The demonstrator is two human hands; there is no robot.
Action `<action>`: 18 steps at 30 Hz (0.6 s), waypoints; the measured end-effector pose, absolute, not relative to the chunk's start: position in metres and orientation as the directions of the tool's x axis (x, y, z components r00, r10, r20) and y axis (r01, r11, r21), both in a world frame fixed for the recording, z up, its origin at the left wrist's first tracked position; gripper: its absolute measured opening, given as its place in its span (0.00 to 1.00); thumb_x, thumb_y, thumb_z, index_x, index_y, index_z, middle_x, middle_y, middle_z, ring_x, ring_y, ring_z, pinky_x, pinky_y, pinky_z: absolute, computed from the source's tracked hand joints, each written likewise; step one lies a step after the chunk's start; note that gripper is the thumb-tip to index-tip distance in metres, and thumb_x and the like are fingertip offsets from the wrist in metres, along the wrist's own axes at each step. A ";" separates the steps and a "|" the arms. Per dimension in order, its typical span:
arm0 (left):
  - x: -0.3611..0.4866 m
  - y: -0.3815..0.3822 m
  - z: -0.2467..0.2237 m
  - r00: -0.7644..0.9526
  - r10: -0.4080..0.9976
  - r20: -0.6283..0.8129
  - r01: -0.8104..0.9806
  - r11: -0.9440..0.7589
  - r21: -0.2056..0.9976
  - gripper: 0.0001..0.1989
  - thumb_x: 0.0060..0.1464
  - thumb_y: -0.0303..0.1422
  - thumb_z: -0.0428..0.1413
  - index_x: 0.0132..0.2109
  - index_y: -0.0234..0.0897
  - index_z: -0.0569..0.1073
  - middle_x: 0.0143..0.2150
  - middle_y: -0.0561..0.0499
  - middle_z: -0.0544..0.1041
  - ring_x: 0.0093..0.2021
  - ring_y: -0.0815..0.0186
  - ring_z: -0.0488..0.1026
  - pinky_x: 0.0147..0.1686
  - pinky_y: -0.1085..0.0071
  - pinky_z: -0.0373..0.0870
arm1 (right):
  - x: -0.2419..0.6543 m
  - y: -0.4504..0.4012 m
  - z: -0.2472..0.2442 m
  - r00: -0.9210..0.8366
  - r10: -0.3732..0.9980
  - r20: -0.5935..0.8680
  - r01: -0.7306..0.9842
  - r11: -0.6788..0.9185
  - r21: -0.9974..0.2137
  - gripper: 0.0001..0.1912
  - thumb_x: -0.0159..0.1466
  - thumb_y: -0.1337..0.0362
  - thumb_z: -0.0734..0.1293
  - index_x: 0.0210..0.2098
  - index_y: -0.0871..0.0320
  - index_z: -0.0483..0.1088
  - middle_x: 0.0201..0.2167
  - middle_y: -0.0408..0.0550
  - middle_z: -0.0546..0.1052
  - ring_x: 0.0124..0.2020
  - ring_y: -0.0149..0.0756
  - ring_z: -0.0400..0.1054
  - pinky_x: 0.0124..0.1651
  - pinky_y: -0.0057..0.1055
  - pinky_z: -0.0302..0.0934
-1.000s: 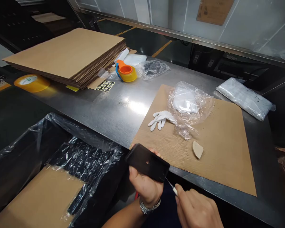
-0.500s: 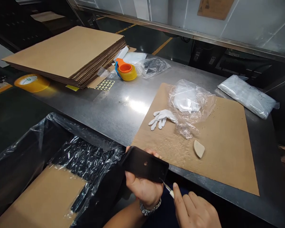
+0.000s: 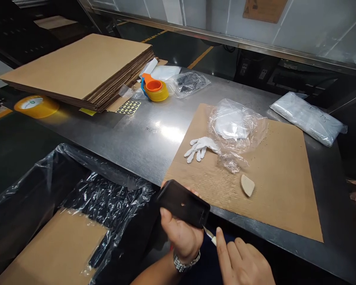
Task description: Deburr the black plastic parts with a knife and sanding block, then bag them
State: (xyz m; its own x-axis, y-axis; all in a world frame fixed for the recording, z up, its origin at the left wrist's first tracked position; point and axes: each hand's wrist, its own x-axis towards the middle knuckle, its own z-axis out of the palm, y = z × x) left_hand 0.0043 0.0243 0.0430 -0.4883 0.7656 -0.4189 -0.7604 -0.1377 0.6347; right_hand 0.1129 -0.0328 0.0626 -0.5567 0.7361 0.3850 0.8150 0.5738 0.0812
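Observation:
My left hand grips a shallow black plastic case, rectangular with rounded corners and a small hole near its middle. The thumb lies along the near side and fingertips show past the far side. In my right hand is a small craft knife with a white handle, the index finger stretched along it. Its blade tip touches, or nearly touches, the case's lower right corner. Beyond the case, a beige wedge-shaped block and a white glove lie on a cardboard sheet.
Crumpled clear plastic bags lie on the cardboard. A tape dispenser, a stack of cardboard and a sticker sheet occupy the metal table. A wrapped packet sits far right. At lower left stands a black-lined bin.
The case has tilted slightly in my left hand, its left end shifting right and showing more of its inside. The knife stays at the same corner. The whole view has shifted a little.

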 end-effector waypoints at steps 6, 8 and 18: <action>0.002 0.026 0.044 -0.382 0.728 -0.570 -0.826 0.007 0.564 0.21 0.56 0.46 0.41 0.42 0.41 0.74 0.29 0.51 0.74 0.29 0.67 0.71 0.28 0.72 0.71 | 0.121 -0.029 0.063 -0.522 0.754 0.399 0.833 0.551 0.048 0.16 0.63 0.74 0.54 0.37 0.70 0.72 0.12 0.42 0.62 0.15 0.29 0.56 0.19 0.29 0.46; 0.000 0.029 0.046 -0.330 0.710 -0.622 -0.844 0.074 0.532 0.23 0.56 0.47 0.41 0.38 0.37 0.74 0.28 0.50 0.75 0.28 0.67 0.72 0.27 0.73 0.71 | 0.125 -0.028 0.061 -0.488 0.778 0.396 0.846 0.533 -0.004 0.13 0.62 0.73 0.56 0.38 0.69 0.72 0.14 0.42 0.63 0.16 0.28 0.58 0.21 0.29 0.48; -0.007 0.036 0.048 -0.006 0.682 -0.731 -0.852 0.379 0.361 0.18 0.55 0.41 0.46 0.32 0.32 0.73 0.26 0.49 0.73 0.24 0.67 0.71 0.25 0.71 0.71 | 0.148 -0.026 0.055 -0.405 0.868 0.289 0.871 0.462 -0.168 0.17 0.66 0.71 0.51 0.45 0.66 0.68 0.21 0.45 0.68 0.22 0.30 0.62 0.24 0.27 0.54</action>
State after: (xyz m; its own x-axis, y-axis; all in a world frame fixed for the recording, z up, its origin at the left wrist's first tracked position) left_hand -0.0071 0.0358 0.0481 -0.0062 0.6823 -0.7311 -0.8520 0.3792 0.3611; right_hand 0.1478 -0.0257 0.0554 -0.4047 0.8677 0.2885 0.8709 0.4619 -0.1679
